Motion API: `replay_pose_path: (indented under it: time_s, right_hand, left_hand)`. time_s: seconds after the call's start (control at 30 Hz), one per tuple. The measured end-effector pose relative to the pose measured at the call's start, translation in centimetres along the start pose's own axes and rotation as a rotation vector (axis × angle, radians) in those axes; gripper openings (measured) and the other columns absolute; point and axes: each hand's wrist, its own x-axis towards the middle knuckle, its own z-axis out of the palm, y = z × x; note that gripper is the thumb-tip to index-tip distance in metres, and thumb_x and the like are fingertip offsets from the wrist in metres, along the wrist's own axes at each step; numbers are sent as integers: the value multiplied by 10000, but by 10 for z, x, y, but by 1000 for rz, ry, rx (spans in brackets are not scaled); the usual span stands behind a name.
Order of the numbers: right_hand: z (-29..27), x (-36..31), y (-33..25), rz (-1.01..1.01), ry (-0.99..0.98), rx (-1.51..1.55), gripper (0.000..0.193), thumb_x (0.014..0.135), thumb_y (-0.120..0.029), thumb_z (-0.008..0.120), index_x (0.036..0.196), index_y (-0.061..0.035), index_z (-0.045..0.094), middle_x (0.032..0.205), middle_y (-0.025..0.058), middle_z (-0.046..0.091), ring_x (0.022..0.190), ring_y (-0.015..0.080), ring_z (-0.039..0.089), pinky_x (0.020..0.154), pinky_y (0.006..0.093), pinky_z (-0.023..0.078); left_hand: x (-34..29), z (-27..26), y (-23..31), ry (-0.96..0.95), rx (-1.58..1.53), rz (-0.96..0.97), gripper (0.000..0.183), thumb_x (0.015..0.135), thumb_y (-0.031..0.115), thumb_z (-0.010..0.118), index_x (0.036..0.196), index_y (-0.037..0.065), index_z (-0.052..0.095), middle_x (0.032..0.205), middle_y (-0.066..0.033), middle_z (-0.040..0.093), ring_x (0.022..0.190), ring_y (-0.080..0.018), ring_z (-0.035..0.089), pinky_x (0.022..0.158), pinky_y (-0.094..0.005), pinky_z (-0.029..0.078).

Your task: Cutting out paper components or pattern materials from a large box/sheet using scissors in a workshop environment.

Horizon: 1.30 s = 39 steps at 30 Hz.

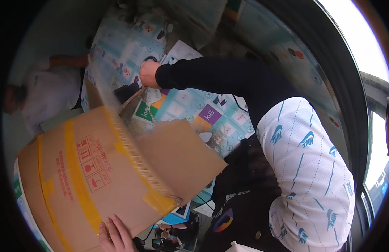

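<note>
A large brown cardboard box [89,168] with yellow tape bands and red printed marks lies tilted in front of me. My left hand [116,236] rests on its near side, fingers stretched out and lying against the cardboard. One wide flap [182,155] is folded outward on the right. Beyond the box's opening, my right hand [150,74] is closed in a fist beside a far flap edge. What it grips is hidden. A crumpled clear plastic piece [152,95] hangs just below that fist, and a dark ring-shaped thing [150,59] shows behind it.
Beneath lies a light blue patterned surface [177,103] with coloured squares. Another person in a white shirt [56,90] is at the far left. A blue box [177,216] and dark cables sit below the flap. At right is a dark window frame [349,63].
</note>
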Motion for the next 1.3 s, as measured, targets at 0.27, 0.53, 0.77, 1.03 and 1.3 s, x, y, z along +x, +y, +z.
replay_pose_path:
  time_s: [0.27,0.53,0.77,1.03,1.3]
  right_hand:
    - [-40,-19,-1,49,111,-115,303,600,-250,678,852,-83,666,906,60,633,936,224,589,763,354,478]
    - [-49,16,47,-288,-185,60,515,568,-390,761,930,-44,641,1021,96,602,1045,264,551,874,386,483]
    - [-36,2,0,-13,-293,199,243,620,-273,748,790,-101,727,772,108,681,797,312,674,700,398,547]
    - [-42,-56,-85,445,-37,510,105,688,-141,633,707,-82,718,719,146,674,720,308,684,626,408,553]
    - [-35,-66,-111,668,-81,734,207,721,-225,621,755,-39,702,758,205,666,739,371,665,667,448,538]
  left_hand:
    - [-8,-16,-10,-24,-30,-52,68,827,121,715,883,140,747,838,1,701,765,-196,664,630,-288,524]
    - [-30,-11,-5,-32,-49,-50,60,827,120,697,862,124,745,852,-23,700,775,-212,667,631,-298,548]
    - [-28,6,4,19,-32,9,56,837,124,683,849,117,738,847,-29,696,770,-220,666,645,-298,555]
    - [-40,-13,-3,27,-58,-50,56,830,157,710,863,123,741,837,-23,702,784,-231,670,627,-313,529]
    - [-116,23,54,17,-81,-175,90,842,134,691,902,72,713,888,-95,685,824,-263,652,676,-345,525]
